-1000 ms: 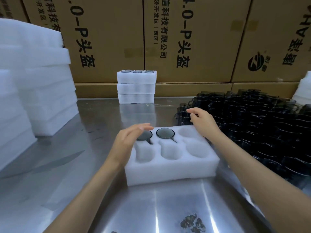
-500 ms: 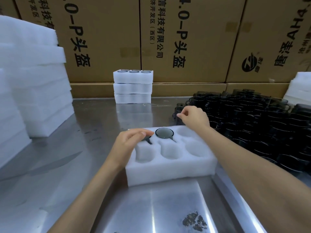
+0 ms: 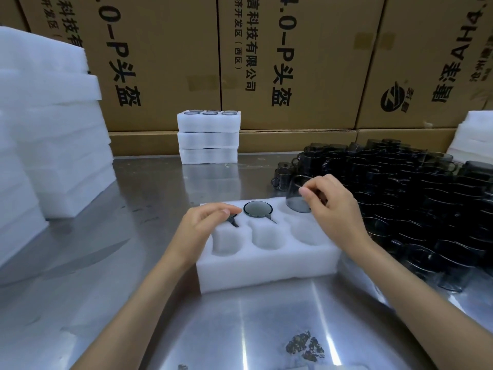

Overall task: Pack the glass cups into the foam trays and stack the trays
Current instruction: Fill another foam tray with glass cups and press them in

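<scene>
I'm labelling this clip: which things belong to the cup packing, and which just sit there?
In the job: foam tray; held cup; loose cups; filled stack; empty trays; hands, left, right.
Lying about: cardboard boxes; table stain.

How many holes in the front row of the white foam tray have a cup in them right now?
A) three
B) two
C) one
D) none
D: all three front-row holes of the foam tray show only bare white foam; the seated cup sits in the back row.
</scene>
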### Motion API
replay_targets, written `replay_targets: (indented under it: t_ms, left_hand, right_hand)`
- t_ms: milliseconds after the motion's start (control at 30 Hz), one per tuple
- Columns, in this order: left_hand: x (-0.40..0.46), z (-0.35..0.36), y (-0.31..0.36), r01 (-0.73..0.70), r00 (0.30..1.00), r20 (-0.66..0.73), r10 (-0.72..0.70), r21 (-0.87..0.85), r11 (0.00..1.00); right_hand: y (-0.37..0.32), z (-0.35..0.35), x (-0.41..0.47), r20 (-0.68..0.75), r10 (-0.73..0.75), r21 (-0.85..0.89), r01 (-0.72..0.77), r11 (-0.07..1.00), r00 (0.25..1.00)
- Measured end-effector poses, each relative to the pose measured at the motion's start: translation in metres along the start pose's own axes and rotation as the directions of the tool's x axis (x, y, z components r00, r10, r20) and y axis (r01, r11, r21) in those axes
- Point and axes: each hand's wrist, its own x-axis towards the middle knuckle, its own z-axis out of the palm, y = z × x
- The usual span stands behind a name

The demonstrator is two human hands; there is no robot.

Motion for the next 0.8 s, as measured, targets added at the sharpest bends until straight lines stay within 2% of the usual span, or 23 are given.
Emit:
replay_targets:
  t_ms: [167,467,700,800]
  left_hand:
    - [-0.0002,0.0,0.0009,0.002,1.0,0.017,-0.002,0.021,1.0]
    - [0.0012,-0.0019,-0.0025,-0.019,0.999,0.045,0.016,0.067,0.998]
    - [0.0006,-0.0022,0.0009,-0.017,0.999,0.039,0.013,0.101,0.995]
    - [0.0006,-0.0026,0.0055,-0.029,0.999,0.035,0.021,0.248,0.968]
  right_hand:
    - [0.0013,-0.0001,-0.0006,0.032,0.013,0.027,-0.014,1.0,0.999]
    - [-0.0043,0.0,0.0023,0.158,-0.089,0.017,0.087,0.996,0.983]
    - [0.0005,0.0038,0.0063,0.163,-0.004,0.119,-0.015,0.993,0.987]
    - [0.0005,0.0042,0.0063,0.157,0.022,0.107,-0.039,0.994,0.987]
